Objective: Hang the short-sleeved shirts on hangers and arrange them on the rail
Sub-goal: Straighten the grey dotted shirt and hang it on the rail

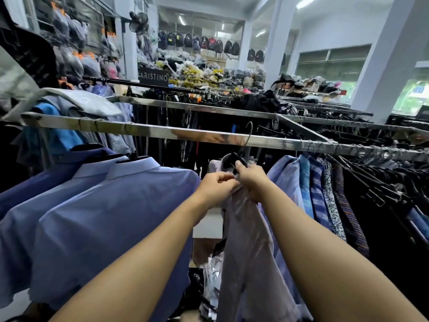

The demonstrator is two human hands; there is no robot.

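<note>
A pale lilac shirt (pixel 246 240) hangs from a black hanger (pixel 234 159) whose metal hook (pixel 248 133) rises in front of the chrome rail (pixel 144 132). My left hand (pixel 216 185) pinches the shirt's fabric just below the collar. My right hand (pixel 251 180) grips the collar and the hanger's neck, thumb on the black plastic. To the left, three blue short-sleeved shirts (pixel 111 219) hang on the same rail.
Striped and patterned shirts (pixel 325 196) and several bare black hangers (pixel 380 182) crowd the rail on the right. Folded shirts in plastic (pixel 76 101) lie piled on the rail at the far left. More rails of dark clothes (pixel 255 103) stand behind.
</note>
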